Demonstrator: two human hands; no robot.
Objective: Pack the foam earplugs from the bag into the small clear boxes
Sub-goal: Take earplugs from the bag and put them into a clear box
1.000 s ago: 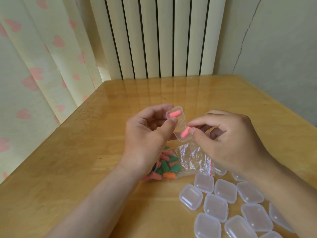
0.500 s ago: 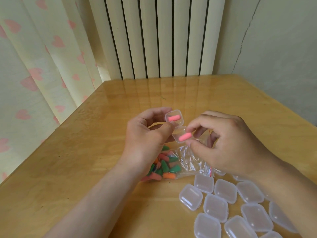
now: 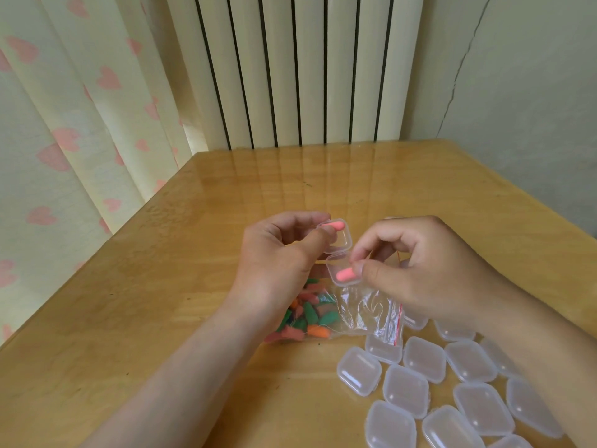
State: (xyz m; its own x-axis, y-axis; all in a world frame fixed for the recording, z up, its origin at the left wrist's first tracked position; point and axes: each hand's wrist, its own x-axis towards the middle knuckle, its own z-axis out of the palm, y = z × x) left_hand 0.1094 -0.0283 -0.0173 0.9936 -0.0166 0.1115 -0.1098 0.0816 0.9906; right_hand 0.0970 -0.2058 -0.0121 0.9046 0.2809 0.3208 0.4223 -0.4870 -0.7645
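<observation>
Your left hand [image 3: 274,263] pinches the open box [image 3: 338,245] while your right hand [image 3: 420,273] pinches a pink earplug [image 3: 344,274] into its near half; release early and the foam may pop out.

An open box [image 3: 337,250] is held above the desk [image 3: 193,286] by the left hand [image 3: 277,263]. A far earplug [image 3: 332,226] is lodged in its far half, and a near earplug [image 3: 345,274] is pinched in its near half by the fingers [image 3: 374,274] of the right hand [image 3: 420,270]. Beneath both hands a bag [image 3: 361,313] is laid on the desk (its loose earplugs [image 3: 307,315] are gathered at the left end). Closed boxes [image 3: 405,391] are clustered nearer and to the right. A radiator [image 3: 300,69] is set behind the desk.
</observation>
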